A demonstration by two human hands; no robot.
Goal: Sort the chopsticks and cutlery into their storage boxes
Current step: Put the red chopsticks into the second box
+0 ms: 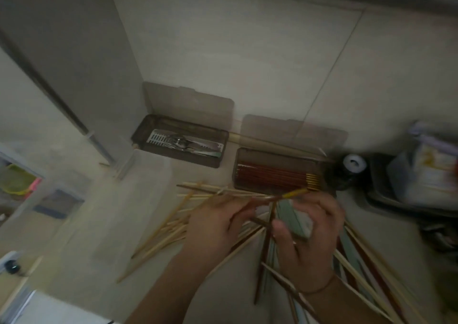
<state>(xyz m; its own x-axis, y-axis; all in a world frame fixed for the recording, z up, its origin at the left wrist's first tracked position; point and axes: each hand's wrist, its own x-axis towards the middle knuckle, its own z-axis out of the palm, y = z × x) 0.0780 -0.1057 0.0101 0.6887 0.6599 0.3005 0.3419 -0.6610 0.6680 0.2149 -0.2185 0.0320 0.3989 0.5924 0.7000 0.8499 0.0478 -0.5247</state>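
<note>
Your left hand point(210, 222) pinched a red chopstick point(277, 197) just short of the chopstick box point(277, 172), right hand point(307, 227) gripped green ones point(295, 219); the loose pile point(168, 227) risked snagging and scattering.

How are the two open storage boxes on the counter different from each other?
The left box holds metal cutlery on a pale slotted tray; the right box holds reddish-brown chopsticks with gold ends, laid side by side. The left box sits farther back, in the corner; the right box lies nearer the hands. Both are dark, translucent and rectangular, with lids standing open against the wall.
</note>
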